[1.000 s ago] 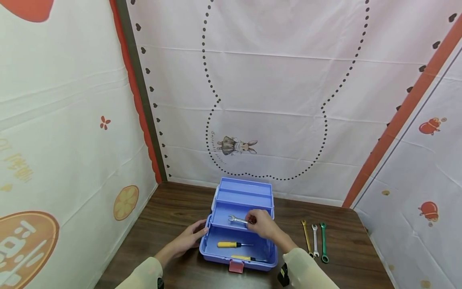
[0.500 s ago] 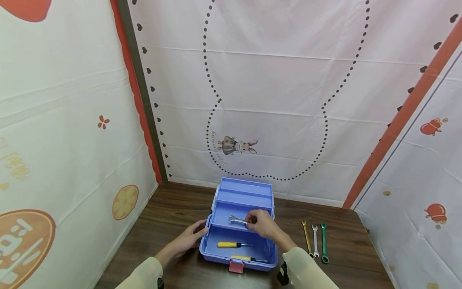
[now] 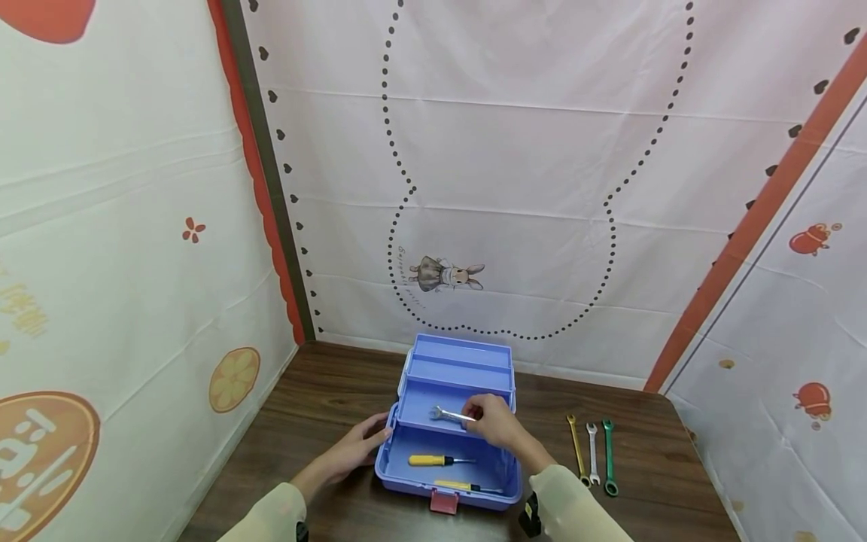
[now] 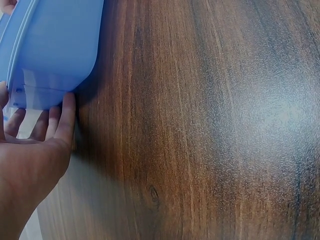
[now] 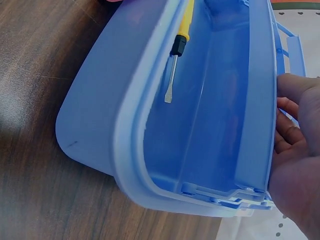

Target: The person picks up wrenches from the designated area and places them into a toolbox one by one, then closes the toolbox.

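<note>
A purple-blue toolbox [image 3: 413, 488] stands open on the table, its upper tray [image 3: 428, 393] raised at the back. My right hand [image 3: 497, 423] pinches one end of a small silver open-end wrench [image 3: 447, 415] over that tray; the open jaw points left. In the right wrist view the tray wall hides the wrench. The left hand [image 3: 347, 452] rests against the toolbox's left end, thumb at the rim, with its fingers [image 4: 66, 117] fairly straight along the outer side. Inside the lower compartment lie two yellow-handled screwdrivers, one near the middle [image 3: 427, 460] and another by the front wall [image 3: 455, 485].
To the right of the toolbox, a yellow wrench [image 3: 577, 446], a silver wrench [image 3: 593, 453] and a green wrench [image 3: 609, 455] lie side by side on the brown wooden table [image 3: 325, 376]. A red latch [image 3: 443, 502] hangs at the toolbox front. Printed cloth walls [image 3: 508, 150] surround the table.
</note>
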Tool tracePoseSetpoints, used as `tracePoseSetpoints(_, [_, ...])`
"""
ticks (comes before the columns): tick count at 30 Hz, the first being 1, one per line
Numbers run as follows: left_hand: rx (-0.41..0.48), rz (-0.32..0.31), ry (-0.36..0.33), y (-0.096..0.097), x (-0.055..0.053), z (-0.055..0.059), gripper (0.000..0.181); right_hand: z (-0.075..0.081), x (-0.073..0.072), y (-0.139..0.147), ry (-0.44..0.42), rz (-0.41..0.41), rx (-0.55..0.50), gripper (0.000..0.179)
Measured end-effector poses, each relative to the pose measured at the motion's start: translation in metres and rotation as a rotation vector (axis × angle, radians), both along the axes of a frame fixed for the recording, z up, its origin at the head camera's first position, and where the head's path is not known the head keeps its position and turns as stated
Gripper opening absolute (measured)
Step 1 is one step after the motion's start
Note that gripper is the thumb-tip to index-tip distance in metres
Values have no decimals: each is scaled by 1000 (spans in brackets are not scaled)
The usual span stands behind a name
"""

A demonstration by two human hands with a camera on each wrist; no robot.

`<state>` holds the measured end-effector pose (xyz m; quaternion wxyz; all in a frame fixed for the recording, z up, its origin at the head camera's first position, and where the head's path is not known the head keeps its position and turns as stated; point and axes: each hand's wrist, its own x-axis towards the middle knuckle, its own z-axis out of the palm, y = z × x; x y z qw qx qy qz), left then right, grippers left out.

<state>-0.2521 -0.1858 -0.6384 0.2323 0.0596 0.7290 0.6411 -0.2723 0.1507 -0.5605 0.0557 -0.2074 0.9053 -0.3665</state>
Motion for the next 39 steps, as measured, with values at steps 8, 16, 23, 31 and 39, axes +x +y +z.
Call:
tracePoseSetpoints(8, [9, -19, 4, -2, -1, -1, 77, -1, 1, 3, 50, -19, -6, 11])
tracePoseSetpoints(16, [18, -23, 3, -1, -1, -3, 79, 5, 5, 11, 49, -6, -40, 14])
tracePoseSetpoints(23, [55, -31, -3, -1, -2, -6, 78, 11, 7, 24, 101, -2, -40, 13])
tracePoseSetpoints(31, [46, -22, -8, -2, -2, -7, 81, 15, 12, 38, 130, -31, -52, 13])
tracePoseSetpoints(39, [51, -25, -4, -2, -1, -8, 80, 14, 18, 49, 160, -55, -99, 15])
